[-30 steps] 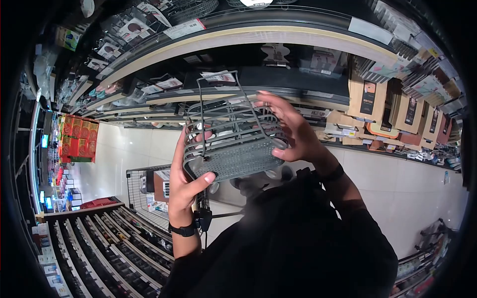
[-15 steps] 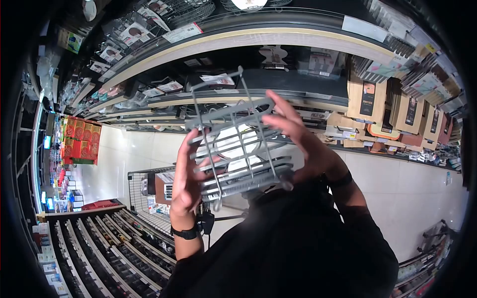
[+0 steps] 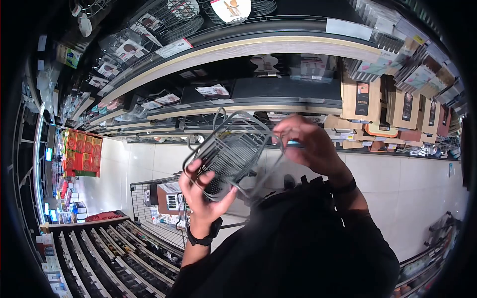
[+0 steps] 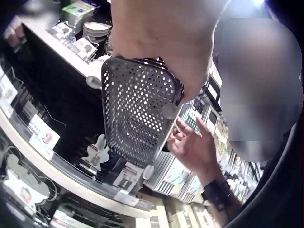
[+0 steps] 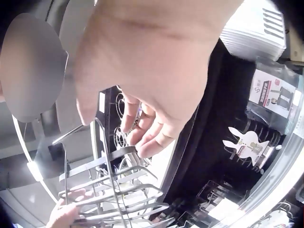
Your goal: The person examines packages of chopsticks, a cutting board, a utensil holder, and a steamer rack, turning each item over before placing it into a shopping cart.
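Observation:
A grey wire basket (image 3: 238,149) with a perforated base and small pale feet is held up in front of the body. My left hand (image 3: 206,196) grips its near left end, the fingers and thumb over the rim. The left wrist view faces the perforated base (image 4: 137,107) with the forearm above it. At the basket's far right end, my right hand (image 3: 310,146) is slightly blurred. In the right wrist view its loosely bent fingers (image 5: 152,137) hang right at the upper flat band, above the wire bars. The left hand's fingertips (image 5: 64,216) show at the basket's lower side there.
Ahead runs a store shelf with a pale wooden edge (image 3: 233,48) and packaged kitchenware. Wooden boards (image 3: 355,102) stand at the right. A wire shopping cart (image 3: 144,208) is at the left, behind slatted shelving (image 3: 99,253). White tile floor (image 3: 397,198) lies below.
The basket has turned and tilted, so its interior and base now face up toward the head camera. My left hand has shifted its hold; the right hand has loosened and moved up its end.

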Motion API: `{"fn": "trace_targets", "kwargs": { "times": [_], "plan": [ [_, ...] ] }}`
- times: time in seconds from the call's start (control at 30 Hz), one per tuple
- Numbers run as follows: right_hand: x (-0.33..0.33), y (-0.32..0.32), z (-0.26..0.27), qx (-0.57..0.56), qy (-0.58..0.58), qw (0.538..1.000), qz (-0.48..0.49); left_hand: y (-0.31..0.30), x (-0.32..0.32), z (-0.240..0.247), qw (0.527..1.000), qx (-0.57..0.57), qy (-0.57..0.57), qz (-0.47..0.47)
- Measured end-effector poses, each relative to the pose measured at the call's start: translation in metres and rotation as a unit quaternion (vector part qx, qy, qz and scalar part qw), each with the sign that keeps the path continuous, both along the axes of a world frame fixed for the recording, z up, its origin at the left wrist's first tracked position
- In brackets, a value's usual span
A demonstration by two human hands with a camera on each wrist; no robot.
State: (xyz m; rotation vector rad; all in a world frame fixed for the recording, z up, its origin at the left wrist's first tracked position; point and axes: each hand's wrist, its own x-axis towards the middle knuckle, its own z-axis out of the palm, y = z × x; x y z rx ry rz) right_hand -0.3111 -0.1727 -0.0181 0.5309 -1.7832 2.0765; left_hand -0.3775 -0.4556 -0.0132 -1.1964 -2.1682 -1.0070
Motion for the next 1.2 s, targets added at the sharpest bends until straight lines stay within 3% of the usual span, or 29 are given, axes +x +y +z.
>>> {"fn": "trace_targets", "kwargs": {
  "times": [0.03,0.13,0.17,0.3,0.43,0.67,0.8,0.87,1.0,1.2],
  "plan": [
    [0.006,-0.002,0.005,-0.037,-0.102,0.994,0.008,-0.003,0.0,-0.005,0.999,-0.02,0.032,-0.013],
    [0.011,-0.008,0.013,-0.013,-0.15,0.987,0.058,-0.006,0.001,-0.01,0.995,-0.022,0.089,-0.024],
    [0.014,-0.01,0.012,-0.068,-0.165,0.979,0.096,-0.008,0.0,-0.013,0.995,-0.018,0.096,-0.02],
    [0.014,-0.011,0.013,-0.071,-0.163,0.976,0.124,-0.003,-0.003,-0.008,0.987,-0.027,0.16,-0.017],
    [0.01,-0.011,0.017,0.005,-0.22,0.967,0.125,-0.004,-0.01,-0.014,0.98,-0.018,0.195,-0.036],
    [0.002,-0.013,0.015,-0.03,-0.287,0.941,0.178,-0.013,-0.016,-0.023,0.983,-0.026,0.176,-0.036],
    [-0.005,-0.017,0.005,0.005,-0.299,0.931,0.21,-0.015,-0.015,-0.023,0.997,-0.059,0.049,0.005],
    [-0.002,-0.023,-0.012,-0.038,-0.303,0.923,0.234,-0.021,-0.011,-0.023,0.997,-0.058,-0.034,0.039],
    [-0.02,-0.043,-0.016,0.027,-0.322,0.922,0.213,-0.037,0.0,-0.032,0.962,0.066,-0.263,0.043],
    [-0.045,-0.084,-0.015,-0.075,-0.352,0.901,0.243,-0.073,0.004,-0.025,0.943,0.058,-0.321,0.062]
  ]
}}
